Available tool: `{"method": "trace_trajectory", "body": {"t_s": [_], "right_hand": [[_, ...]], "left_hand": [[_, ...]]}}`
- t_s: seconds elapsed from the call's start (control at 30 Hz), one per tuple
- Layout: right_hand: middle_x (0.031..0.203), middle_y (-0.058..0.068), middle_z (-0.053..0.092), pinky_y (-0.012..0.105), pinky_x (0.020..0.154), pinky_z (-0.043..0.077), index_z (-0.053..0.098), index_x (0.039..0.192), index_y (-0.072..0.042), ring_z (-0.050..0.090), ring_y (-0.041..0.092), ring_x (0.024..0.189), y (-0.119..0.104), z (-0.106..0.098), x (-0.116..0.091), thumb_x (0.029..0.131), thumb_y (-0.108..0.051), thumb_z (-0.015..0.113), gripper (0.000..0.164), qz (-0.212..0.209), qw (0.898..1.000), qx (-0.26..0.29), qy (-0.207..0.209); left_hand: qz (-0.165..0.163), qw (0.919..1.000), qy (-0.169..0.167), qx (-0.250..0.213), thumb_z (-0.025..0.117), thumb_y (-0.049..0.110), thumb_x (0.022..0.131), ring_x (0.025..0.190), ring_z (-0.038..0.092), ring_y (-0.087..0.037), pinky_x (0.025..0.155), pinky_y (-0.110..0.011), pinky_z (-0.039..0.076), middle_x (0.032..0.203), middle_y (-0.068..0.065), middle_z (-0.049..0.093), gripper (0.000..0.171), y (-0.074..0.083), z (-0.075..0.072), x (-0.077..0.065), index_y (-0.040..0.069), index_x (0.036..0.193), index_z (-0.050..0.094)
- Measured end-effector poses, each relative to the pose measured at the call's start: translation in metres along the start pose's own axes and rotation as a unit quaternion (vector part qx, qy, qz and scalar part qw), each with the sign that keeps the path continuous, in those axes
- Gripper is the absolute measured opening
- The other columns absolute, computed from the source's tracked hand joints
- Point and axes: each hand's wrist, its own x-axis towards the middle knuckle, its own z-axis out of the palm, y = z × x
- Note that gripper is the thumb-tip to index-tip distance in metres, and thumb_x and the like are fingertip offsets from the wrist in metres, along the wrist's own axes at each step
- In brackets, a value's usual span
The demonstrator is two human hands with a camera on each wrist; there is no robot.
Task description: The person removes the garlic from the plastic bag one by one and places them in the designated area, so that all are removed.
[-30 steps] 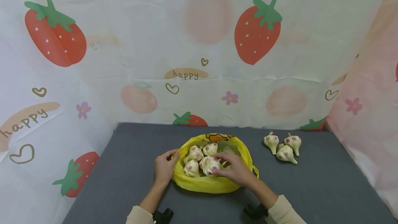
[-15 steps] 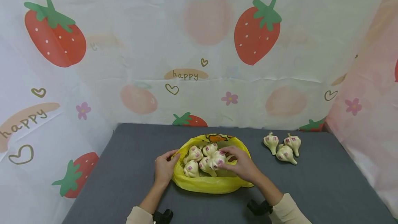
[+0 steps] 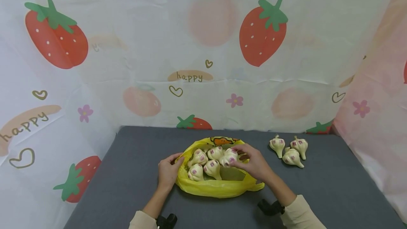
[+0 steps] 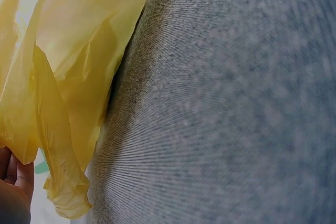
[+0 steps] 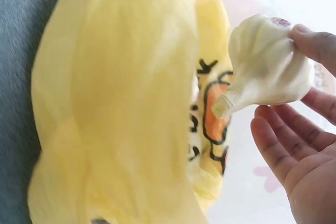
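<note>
A yellow plastic bag [image 3: 219,189] with an orange cartoon print lies with its mouth spread wide. Several garlic bulbs [image 3: 199,157] sit inside it. My right hand [image 3: 251,162] pinches one garlic bulb [image 3: 229,157] between thumb and fingertips, over the right part of the bag's mouth. In the right wrist view this held bulb [image 5: 273,59] is raised beside the bag, its stem pointing down and left. My left hand [image 3: 168,172] pinches the bag's left rim, thumb on the inner side. The left wrist view shows its fingers [image 4: 23,177] at the yellow plastic [image 4: 89,51].
Three more garlic bulbs [image 3: 292,156] lie in a group on the grey tabletop [image 3: 318,186], right of the bag. A white curtain [image 3: 149,56] printed with strawberries stands behind the table and at both sides.
My right hand has lifted a garlic bulb from among those in the bag and moved it up and to the right. The left hand stays at the rim.
</note>
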Motion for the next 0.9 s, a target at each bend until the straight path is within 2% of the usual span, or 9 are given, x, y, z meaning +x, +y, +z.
{"method": "trace_trajectory", "body": {"t_s": [0.1, 0.33, 0.7, 0.9], "right_hand": [[0.116, 0.01, 0.064, 0.044, 0.083, 0.056, 0.064, 0.122, -0.008, 0.064, 0.025, 0.097, 0.0, -0.008, 0.0, 0.084, -0.024, 0.077, 0.043, 0.012, 1.0, -0.008, 0.01], [0.12, 0.013, 0.062, 0.044, 0.086, 0.055, 0.062, 0.126, -0.005, 0.063, 0.027, 0.101, 0.005, -0.027, -0.002, 0.085, -0.018, 0.076, 0.046, 0.023, 0.999, -0.023, 0.028], [0.118, 0.013, 0.063, 0.031, 0.082, 0.056, 0.061, 0.128, -0.005, 0.063, 0.024, 0.099, 0.018, -0.054, -0.013, 0.086, -0.018, 0.075, 0.046, 0.034, 0.997, -0.043, 0.056], [0.116, 0.015, 0.062, 0.034, 0.081, 0.057, 0.06, 0.129, -0.001, 0.064, 0.026, 0.099, 0.025, -0.07, -0.021, 0.086, -0.016, 0.075, 0.047, 0.051, 0.993, -0.069, 0.078]], "left_hand": [[0.007, 1.0, 0.002, -0.003, 0.074, 0.018, 0.088, 0.073, 0.064, -0.007, 0.061, -0.016, 0.05, 0.097, -0.015, 0.075, 0.019, 0.0, 0.0, 0.0, 0.004, 0.102, 0.077], [-0.003, 0.9999, -0.004, -0.01, 0.074, 0.016, 0.087, 0.075, 0.065, -0.008, 0.062, -0.015, 0.051, 0.099, -0.014, 0.075, 0.02, 0.001, 0.0, 0.0, 0.005, 0.104, 0.077], [0.001, 1.0, -0.002, -0.003, 0.073, 0.017, 0.088, 0.072, 0.064, -0.006, 0.06, -0.016, 0.05, 0.098, -0.015, 0.075, 0.02, 0.0, 0.0, -0.002, 0.004, 0.103, 0.077], [-0.004, 1.0, -0.005, -0.002, 0.073, 0.018, 0.088, 0.078, 0.067, -0.012, 0.063, -0.016, 0.051, 0.1, -0.013, 0.075, 0.02, 0.0, 0.0, -0.001, 0.006, 0.104, 0.077]]}}
